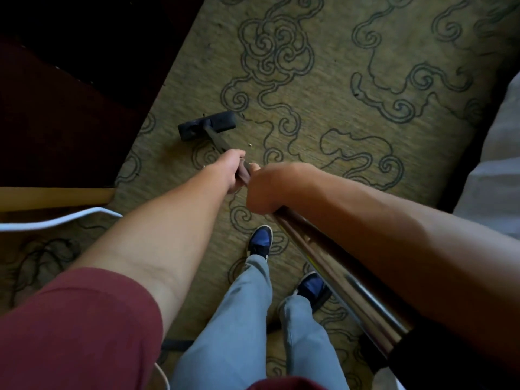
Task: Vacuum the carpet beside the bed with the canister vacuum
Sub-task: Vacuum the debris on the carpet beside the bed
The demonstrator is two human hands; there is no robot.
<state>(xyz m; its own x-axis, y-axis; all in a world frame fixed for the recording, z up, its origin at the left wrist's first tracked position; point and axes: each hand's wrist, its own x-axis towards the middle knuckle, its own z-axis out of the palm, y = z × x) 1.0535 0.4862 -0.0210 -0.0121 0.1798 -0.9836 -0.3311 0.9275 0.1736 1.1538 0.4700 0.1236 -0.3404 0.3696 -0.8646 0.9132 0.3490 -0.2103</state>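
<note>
An olive carpet (337, 80) with dark swirl patterns fills most of the view. The vacuum's black floor head (206, 125) rests flat on it at the carpet's left side, close to a dark red floor area. A shiny metal wand (346, 282) runs from the head back toward my lower right. My left hand (233, 171) is closed around the wand a short way behind the head. My right hand (267, 190) grips the wand just behind the left one. The canister itself is not visible.
White bedding (495, 164) lies along the right edge. A dark red surface (56, 108) and a wooden strip (56, 197) border the carpet on the left. A white cord (56, 220) curves over the floor at left. My blue shoes (260, 240) stand on the carpet.
</note>
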